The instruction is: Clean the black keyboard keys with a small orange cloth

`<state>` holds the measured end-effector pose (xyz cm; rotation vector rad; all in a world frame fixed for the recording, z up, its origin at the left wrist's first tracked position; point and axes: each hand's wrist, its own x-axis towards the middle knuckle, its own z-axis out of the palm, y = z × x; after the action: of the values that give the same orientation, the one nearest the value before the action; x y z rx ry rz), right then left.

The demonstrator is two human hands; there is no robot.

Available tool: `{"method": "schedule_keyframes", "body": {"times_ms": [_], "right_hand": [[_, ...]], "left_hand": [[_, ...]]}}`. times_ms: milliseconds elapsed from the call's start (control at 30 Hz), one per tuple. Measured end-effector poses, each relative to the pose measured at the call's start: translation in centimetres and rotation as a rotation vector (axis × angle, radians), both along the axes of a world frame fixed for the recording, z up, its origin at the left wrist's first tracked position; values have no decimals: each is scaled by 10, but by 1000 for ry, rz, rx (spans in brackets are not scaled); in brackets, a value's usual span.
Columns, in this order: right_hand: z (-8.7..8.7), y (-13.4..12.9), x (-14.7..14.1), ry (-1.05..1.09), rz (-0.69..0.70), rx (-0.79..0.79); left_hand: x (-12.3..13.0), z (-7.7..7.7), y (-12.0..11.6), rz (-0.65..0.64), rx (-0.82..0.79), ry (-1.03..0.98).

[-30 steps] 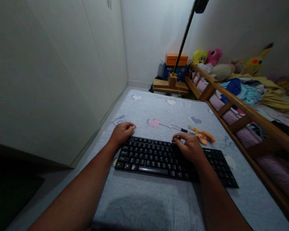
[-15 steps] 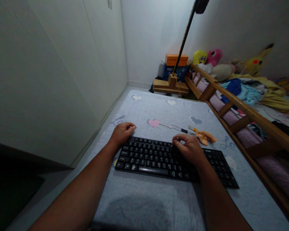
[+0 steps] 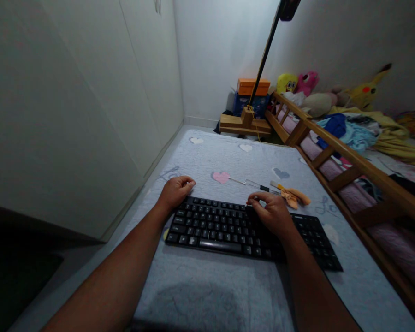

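Note:
A black keyboard lies flat on the pale blue heart-patterned cloth, slightly angled. My left hand rests beside its upper left corner, fingers curled in and thumb against them; nothing shows in it. Over the right part of the keyboard is my right hand, thumb and index finger bent into a pinch near the top row. Whatever may be between those fingertips is too small to tell. Beyond the right hand lie a tool with a black grip, a yellow-handled brush and a crumpled orange cloth.
A thin metal rod lies near the pink heart. To the right runs a wooden bed rail, with clothes and plush toys behind it. A wooden stand with a dark pole is beyond the far edge. White cupboard doors rise on the left.

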<state>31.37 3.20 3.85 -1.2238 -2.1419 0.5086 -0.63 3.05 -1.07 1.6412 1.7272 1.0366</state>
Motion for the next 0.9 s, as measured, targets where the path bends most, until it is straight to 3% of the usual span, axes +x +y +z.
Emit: {"method": "schedule_keyframes", "body": {"times_ms": [900], "right_hand": [[-5, -4, -8, -28, 53, 25]], "left_hand": [[1, 2, 0, 7, 1, 6]]}}
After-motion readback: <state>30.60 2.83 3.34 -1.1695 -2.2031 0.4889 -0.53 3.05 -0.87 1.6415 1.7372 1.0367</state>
